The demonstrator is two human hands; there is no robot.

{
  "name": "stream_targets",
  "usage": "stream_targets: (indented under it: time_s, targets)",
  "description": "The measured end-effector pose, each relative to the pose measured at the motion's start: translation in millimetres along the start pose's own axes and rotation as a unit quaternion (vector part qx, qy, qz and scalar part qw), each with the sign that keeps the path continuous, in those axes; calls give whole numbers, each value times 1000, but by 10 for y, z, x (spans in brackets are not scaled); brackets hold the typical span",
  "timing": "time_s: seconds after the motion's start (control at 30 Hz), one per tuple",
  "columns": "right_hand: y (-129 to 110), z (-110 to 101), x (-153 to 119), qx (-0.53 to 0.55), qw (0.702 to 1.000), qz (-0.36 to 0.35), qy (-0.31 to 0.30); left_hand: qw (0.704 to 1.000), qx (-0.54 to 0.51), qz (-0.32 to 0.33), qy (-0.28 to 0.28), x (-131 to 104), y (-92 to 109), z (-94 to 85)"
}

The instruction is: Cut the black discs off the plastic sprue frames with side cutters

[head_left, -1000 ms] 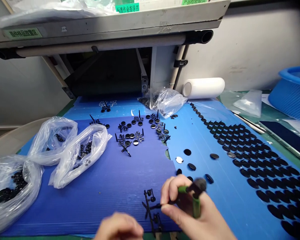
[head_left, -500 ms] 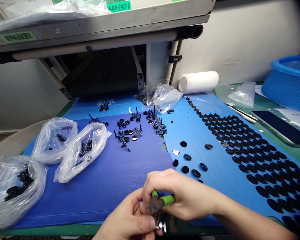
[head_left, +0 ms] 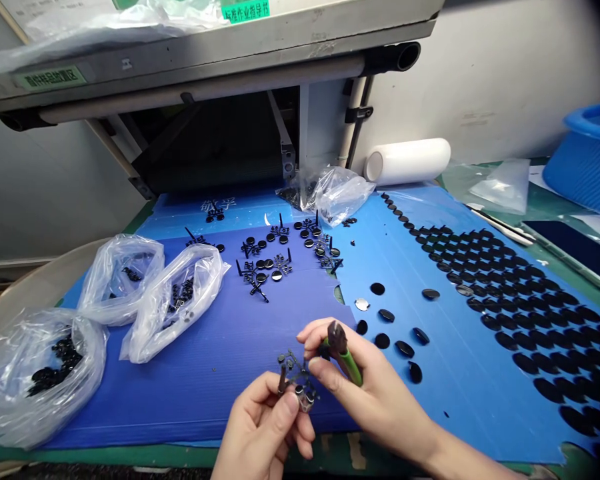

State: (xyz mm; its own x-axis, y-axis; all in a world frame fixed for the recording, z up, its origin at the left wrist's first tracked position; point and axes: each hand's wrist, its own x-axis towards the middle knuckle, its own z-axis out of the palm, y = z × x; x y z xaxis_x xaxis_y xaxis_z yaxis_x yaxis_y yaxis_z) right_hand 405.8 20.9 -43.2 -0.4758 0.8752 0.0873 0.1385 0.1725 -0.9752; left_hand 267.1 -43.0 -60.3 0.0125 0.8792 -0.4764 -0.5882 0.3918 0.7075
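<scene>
Between the thumb and fingers of my left hand [head_left: 265, 420] is a black plastic sprue [head_left: 293, 363], a thin branching frame with small round parts on it. My right hand [head_left: 380, 393] is closed around green-handled side cutters [head_left: 349, 365], their dark jaws tilted upward. The thumb and forefinger of that hand pinch close to the sprue's right side, by a small dark piece [head_left: 324, 348] that I cannot make out fully. Both hands are above the front of the blue sheet [head_left: 180, 393]. Loose black discs [head_left: 382, 341] lie just beyond my right hand.
Several more sprues [head_left: 260, 267] lie mid-sheet. At the left stand open plastic bags [head_left: 93, 393] of black parts. Discs in rows [head_left: 520, 300] cover the right side. Farther back are a white roll [head_left: 413, 160], a blue basket [head_left: 585, 167], a phone [head_left: 575, 250] and a low shelf [head_left: 220, 57].
My hands have risen and drawn slightly apart. The side cutters have swung away from the work, jaws now upward, and the sprue in my left hand has come into plain view.
</scene>
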Motion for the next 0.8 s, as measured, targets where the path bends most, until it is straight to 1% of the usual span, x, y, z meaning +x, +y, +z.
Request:
stream_targets:
  time_s: [0.07, 0.13, 0.2, 0.23, 0.3, 0.37, 0.43, 0.5, 0.6, 0.7, 0.8]
  targets:
    - [-1, 10, -27, 37, 997, 59, -27, 1000, -22, 6, 5, 3, -18, 16]
    - [-16, 24, -48, 115, 984, 121, -59, 999, -34, -8, 6, 3, -30, 28]
    - [-35, 46, -63, 172, 971, 156, -59, 999, -44, -23, 15, -2, -38, 43]
    - [-43, 59, -68, 176, 970, 161, -46, 998, -47, -24, 25, -5, -41, 54]
    - [-57, 83, -75, 140, 978, 153, -16, 998, -42, -5, 50, -14, -50, 76]
    - [-66, 105, -78, 94, 985, 145, -10, 997, -14, 22, 76, -20, -62, 88]
    - [-70, 123, -80, 61, 988, 143, -12, 995, 19, 37, 90, -21, -76, 83]
    - [-74, 132, -76, 46, 988, 149, -15, 995, 37, 31, 88, -16, -85, 65]
    - [-82, 98, -68, 34, 988, 147, -32, 998, 19, 9, 62, -7, -68, 40]
    - [-94, -3, -89, 12, 990, 130, -57, 999, -30, 1, 40, -12, 10, 38]
    - [-101, -88, -157, -47, 988, 119, -86, 993, -114, 6, 33, -49, 132, 57]
